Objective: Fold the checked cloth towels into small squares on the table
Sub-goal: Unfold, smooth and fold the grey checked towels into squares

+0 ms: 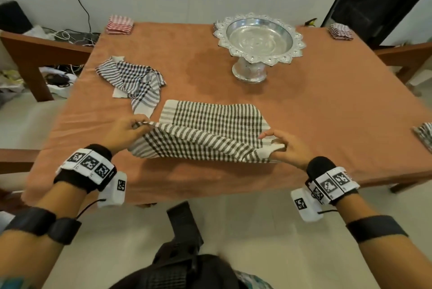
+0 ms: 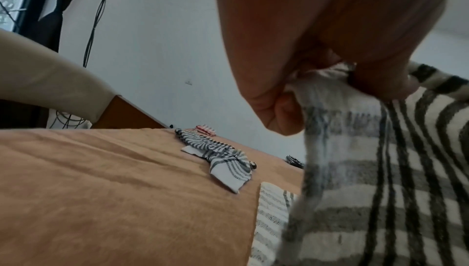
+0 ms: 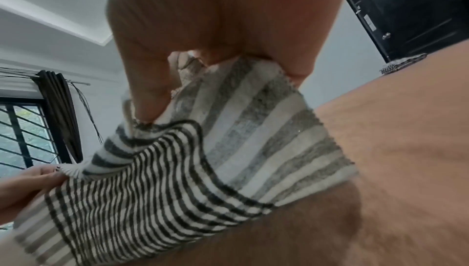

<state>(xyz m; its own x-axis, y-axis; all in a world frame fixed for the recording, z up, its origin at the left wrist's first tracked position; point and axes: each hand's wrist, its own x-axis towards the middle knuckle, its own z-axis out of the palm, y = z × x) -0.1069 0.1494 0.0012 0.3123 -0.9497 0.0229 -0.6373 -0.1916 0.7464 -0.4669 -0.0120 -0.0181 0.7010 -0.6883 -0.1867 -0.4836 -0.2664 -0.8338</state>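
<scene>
At the upper right of the head view you have a silver pedestal bowl (image 1: 260, 38) on the orange tablecloth (image 1: 201, 71), with a crumpled checked towel (image 1: 133, 78) at centre left and a folded red-striped cloth (image 1: 119, 24) at the top left corner. Low in the centre lies the grey checked towel (image 1: 210, 129), its near edge lifted. Your left hand (image 1: 125, 131) pinches its left corner, and your right hand (image 1: 285, 148) pinches the right corner; both are closed on the cloth.

Black wristbands (image 1: 86, 167) carry white tag-printed blocks; dark straps (image 1: 376, 228) circle both forearms.
</scene>
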